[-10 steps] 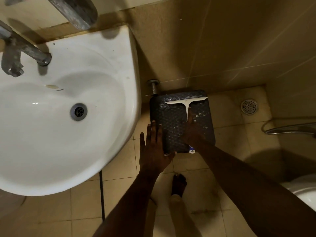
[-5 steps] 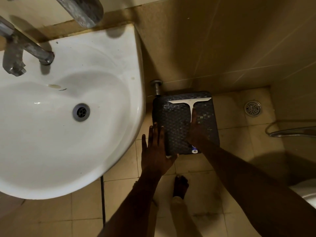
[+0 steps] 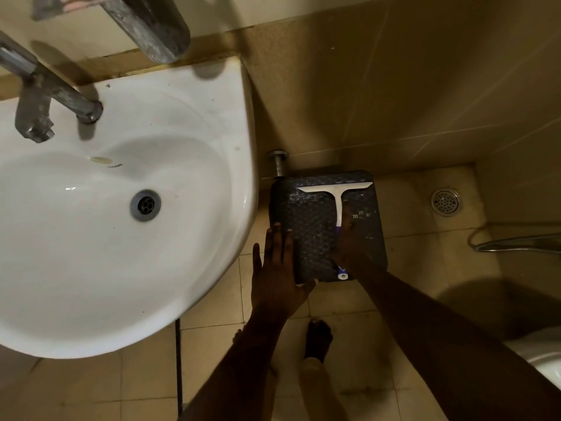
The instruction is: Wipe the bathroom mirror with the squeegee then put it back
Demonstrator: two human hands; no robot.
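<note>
The squeegee [image 3: 335, 196] lies on a dark box [image 3: 306, 226] beside the sink [image 3: 236, 123], its handle gripped by the right hand [image 3: 349, 241]; the left hand [image 3: 277, 275] is spread flat. Whether wiping is done cannot be told.

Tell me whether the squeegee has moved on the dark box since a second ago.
No. The squeegee keeps its place on the box, blade along the wall-side edge; only the camera shifted.

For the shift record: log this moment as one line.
right hand: on squeegee handle | squeegee: lying on dark bin lid | left hand: open, flat at lid edge | sink: beside
</note>
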